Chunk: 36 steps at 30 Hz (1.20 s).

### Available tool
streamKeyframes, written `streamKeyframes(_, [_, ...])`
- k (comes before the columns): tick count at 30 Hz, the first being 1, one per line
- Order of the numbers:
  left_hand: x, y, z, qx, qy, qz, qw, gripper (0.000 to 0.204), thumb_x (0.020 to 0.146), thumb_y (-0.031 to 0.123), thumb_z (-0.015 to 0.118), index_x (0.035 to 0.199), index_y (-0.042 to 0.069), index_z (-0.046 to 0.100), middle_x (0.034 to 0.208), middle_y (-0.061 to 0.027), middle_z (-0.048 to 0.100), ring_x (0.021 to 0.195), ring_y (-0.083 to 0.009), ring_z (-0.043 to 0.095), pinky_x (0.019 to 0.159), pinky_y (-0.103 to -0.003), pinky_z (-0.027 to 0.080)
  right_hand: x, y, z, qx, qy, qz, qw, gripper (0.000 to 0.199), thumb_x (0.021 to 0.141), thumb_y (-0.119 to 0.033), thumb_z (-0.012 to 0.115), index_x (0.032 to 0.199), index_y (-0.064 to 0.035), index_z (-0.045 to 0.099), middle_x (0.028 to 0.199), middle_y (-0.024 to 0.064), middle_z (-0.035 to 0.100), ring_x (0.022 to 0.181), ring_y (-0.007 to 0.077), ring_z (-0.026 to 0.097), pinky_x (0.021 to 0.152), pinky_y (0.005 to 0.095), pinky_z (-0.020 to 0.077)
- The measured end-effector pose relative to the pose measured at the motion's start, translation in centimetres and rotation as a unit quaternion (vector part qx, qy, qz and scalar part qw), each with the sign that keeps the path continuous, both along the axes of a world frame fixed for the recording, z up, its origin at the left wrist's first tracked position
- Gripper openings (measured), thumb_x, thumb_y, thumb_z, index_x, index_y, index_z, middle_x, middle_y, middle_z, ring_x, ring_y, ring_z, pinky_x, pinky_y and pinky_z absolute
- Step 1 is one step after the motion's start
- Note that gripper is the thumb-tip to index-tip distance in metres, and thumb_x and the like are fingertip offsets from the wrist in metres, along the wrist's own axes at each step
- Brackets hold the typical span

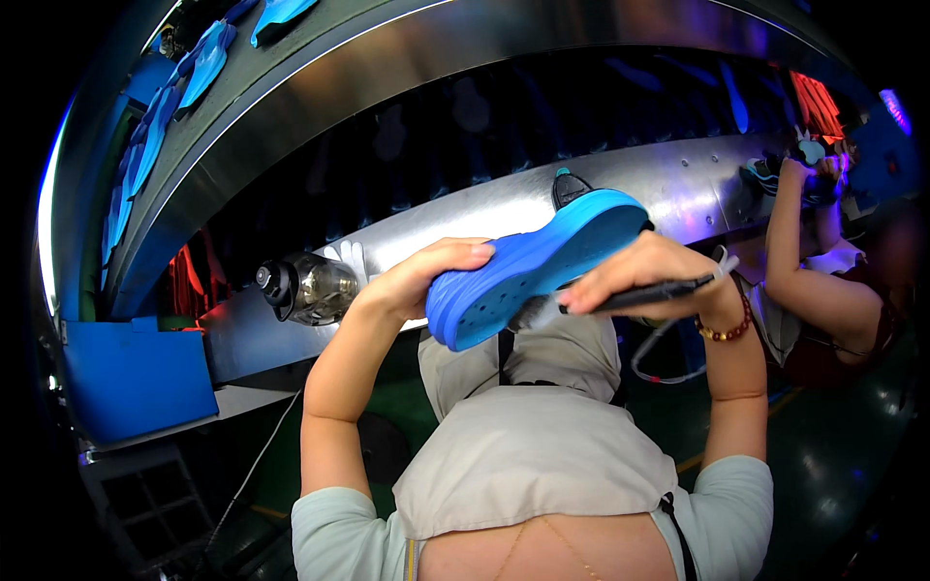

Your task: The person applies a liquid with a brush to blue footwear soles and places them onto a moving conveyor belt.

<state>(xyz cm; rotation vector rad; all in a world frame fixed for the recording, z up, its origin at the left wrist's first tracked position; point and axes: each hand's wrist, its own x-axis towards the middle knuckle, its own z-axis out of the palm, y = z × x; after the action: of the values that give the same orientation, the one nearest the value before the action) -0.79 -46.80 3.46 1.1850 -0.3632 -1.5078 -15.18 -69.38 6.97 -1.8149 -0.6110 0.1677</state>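
Observation:
A blue shoe sole is held up at a tilt in front of me, its thick ridged edge to the left and small holes in its lower face. My left hand grips its left edge, thumb on top. Closed around a dark-handled brush, my right hand is at the right of the sole. The dark bristles are against or very close to the lower end of the sole and look blurred. A clear tube hangs in a loop below the handle's rear end.
A metal ledge runs across, with a dark bottle at its left. Beyond is a curved conveyor carrying blue sole pieces. A blue box stands at left. At right, a co-worker's arms reach over the ledge.

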Motion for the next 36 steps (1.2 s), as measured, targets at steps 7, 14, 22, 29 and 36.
streamKeyframes(7, [1.2, 1.9, -0.1, -0.023, 0.061, 0.1, 0.993, 0.049, 0.078, 0.031, 0.054, 0.111, -0.005, 0.051, 0.103, -0.0168, 0.058, 0.086, -0.0204, 0.058, 0.079, -0.029, 0.045, 0.0, -1.3, -1.1, 0.015, 0.001, -0.123, 0.992, 0.023, 0.066, 0.004, 0.067, 0.089, 0.0003, 0.064, 0.094, 0.0147, 0.064, 0.091, 0.0258, 0.061, 0.08, 0.0318, 0.0492])
streamKeyframes(14, [2.5, 3.1, -5.6, -0.276, 0.352, 0.197, 0.872, 0.074, 0.078, 0.064, 0.038, 0.118, 0.002, 0.048, 0.115, -0.0178, 0.052, 0.102, -0.0323, 0.053, 0.087, -0.047, 0.042, -1.3, -0.3, 0.5, 0.092, -0.036, -0.161, 0.982, 0.023, 0.067, 0.0, 0.068, 0.089, 0.0013, 0.064, 0.088, 0.0165, 0.064, 0.083, 0.0218, 0.064, 0.073, 0.0262, 0.0508])
streamKeyframes(22, [-3.0, -4.6, -6.8, -0.19, 0.271, 0.285, 0.899, 0.094, 0.071, 0.079, 0.019, 0.123, 0.003, 0.038, 0.113, -0.0201, 0.05, 0.103, -0.0335, 0.05, 0.09, -0.047, 0.04, 1.2, 2.8, -4.6, 0.086, 0.138, -0.339, 0.927, 0.019, 0.073, -0.002, 0.064, 0.092, 0.0012, 0.064, 0.073, 0.0071, 0.064, 0.059, 0.0061, 0.056, 0.05, 0.017, 0.0416])
streamKeyframes(29, [-1.9, -2.9, -7.3, -0.181, 0.18, 0.381, 0.889, 0.09, 0.073, 0.076, 0.014, 0.119, 0.005, 0.042, 0.104, -0.0167, 0.055, 0.097, -0.0311, 0.054, 0.087, -0.045, 0.043, -2.4, 4.7, -3.6, -0.024, -0.031, -0.178, 0.983, 0.018, 0.067, -0.008, 0.065, 0.084, -0.0037, 0.065, 0.075, 0.0106, 0.065, 0.062, 0.018, 0.064, 0.058, 0.024, 0.0499])
streamKeyframes(36, [-2.8, -4.4, -3.8, -0.302, 0.178, 0.35, 0.869, 0.087, 0.074, 0.076, 0.018, 0.125, 0.008, 0.035, 0.102, -0.0183, 0.055, 0.096, -0.036, 0.053, 0.085, -0.049, 0.042, 0.5, 4.9, -1.5, 0.02, -0.015, -0.246, 0.969, 0.018, 0.071, -0.004, 0.065, 0.089, -0.0009, 0.064, 0.08, 0.009, 0.066, 0.066, 0.0111, 0.062, 0.06, 0.0213, 0.0487])
